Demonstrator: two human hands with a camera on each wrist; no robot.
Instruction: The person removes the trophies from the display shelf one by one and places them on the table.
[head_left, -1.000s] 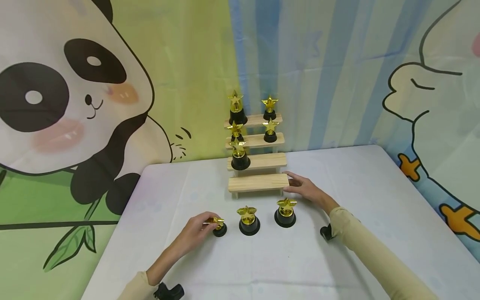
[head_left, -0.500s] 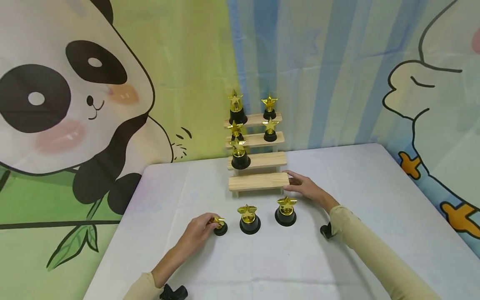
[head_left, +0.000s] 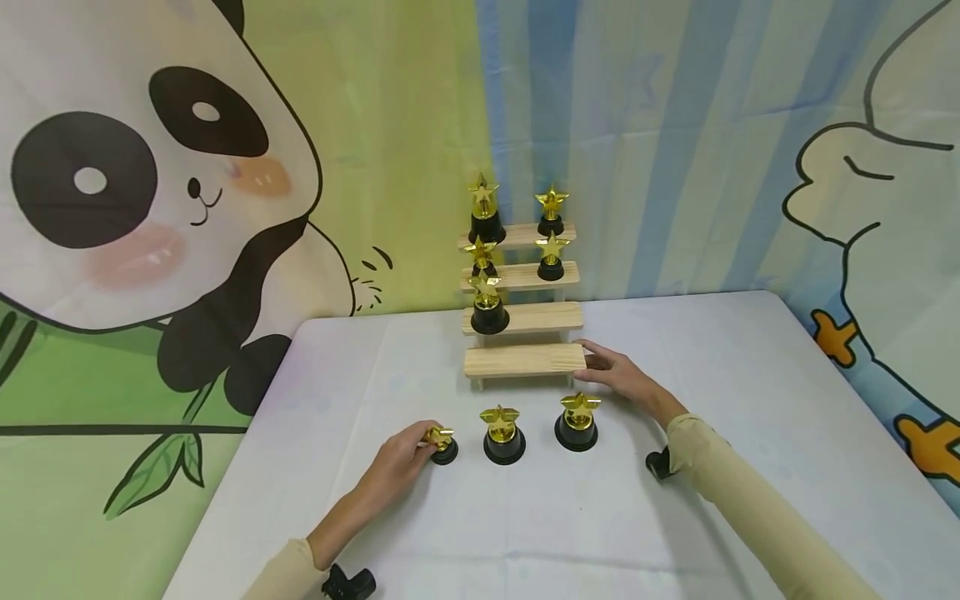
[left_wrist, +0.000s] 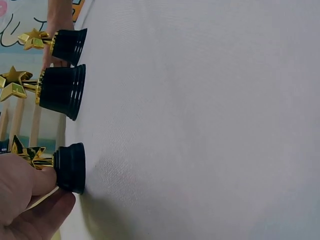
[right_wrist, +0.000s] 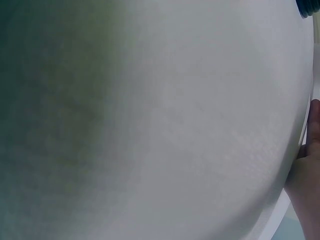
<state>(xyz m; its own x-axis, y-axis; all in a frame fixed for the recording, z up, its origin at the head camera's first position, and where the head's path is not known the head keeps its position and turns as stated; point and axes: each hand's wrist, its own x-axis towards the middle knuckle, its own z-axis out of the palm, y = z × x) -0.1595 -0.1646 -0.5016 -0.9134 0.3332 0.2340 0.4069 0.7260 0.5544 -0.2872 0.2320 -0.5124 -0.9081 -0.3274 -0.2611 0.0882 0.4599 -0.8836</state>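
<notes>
In the head view my left hand (head_left: 401, 458) pinches the gold star top of a small trophy (head_left: 446, 452) with a black base. The left wrist view shows thumb and fingers beside its stem, and the trophy's base (left_wrist: 71, 168) upright by the white tabletop. Two larger star trophies, one in the middle (head_left: 503, 437) and one on the right (head_left: 577, 423), stand in a row beside it. My right hand (head_left: 618, 372) holds the right end of the lowest step of a wooden tiered stand (head_left: 525, 361), thumb in front; some fingertips are hidden.
Several star trophies stand on the upper steps, one at the left of the third step (head_left: 490, 308). A printed curtain (head_left: 405, 167) with a panda hangs behind the white table (head_left: 480, 525). Dark wrist devices sit near both sleeves, such as the left device (head_left: 348, 582).
The head view has shifted slightly, so the scene sits a little further right. Both hands keep their places on the small trophy and the stand.
</notes>
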